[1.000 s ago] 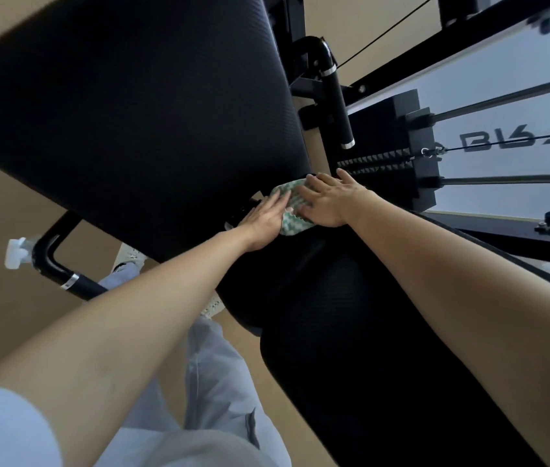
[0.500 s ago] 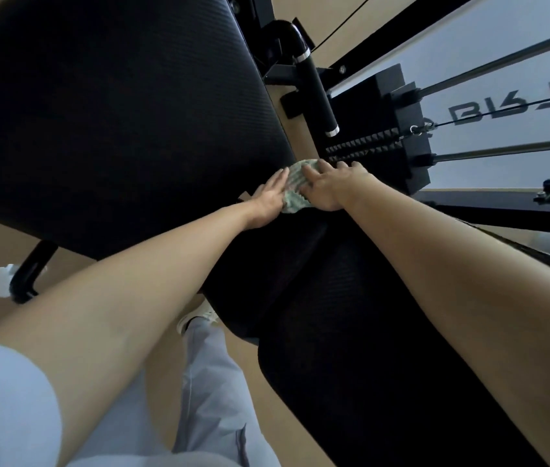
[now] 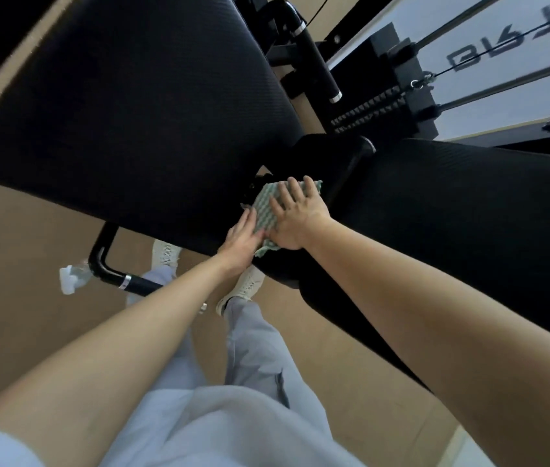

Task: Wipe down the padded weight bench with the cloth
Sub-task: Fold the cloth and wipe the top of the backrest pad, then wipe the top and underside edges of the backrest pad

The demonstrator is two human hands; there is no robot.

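Observation:
The black padded bench fills the view: a big back pad (image 3: 138,106) at upper left and a long seat pad (image 3: 462,230) running to the right. Between them sits a small black pad (image 3: 327,156). A green and white checked cloth (image 3: 265,205) lies flat on that small pad near the gap. My right hand (image 3: 295,219) presses flat on the cloth with fingers spread. My left hand (image 3: 243,239) lies flat beside it, fingertips touching the cloth's left edge. Part of the cloth is hidden under my right palm.
A black tube handle (image 3: 122,276) with a chrome ring sticks out below the back pad, a white spray bottle (image 3: 71,279) beside it on the tan floor. A weight stack (image 3: 391,96) with cables and a padded bar (image 3: 317,65) stand at the upper right. My shoes (image 3: 165,252) are near the bench.
Both hands and the cloth have slid back toward me along the small pad, away from the weight stack. The camera tilted, showing more floor and my legs.

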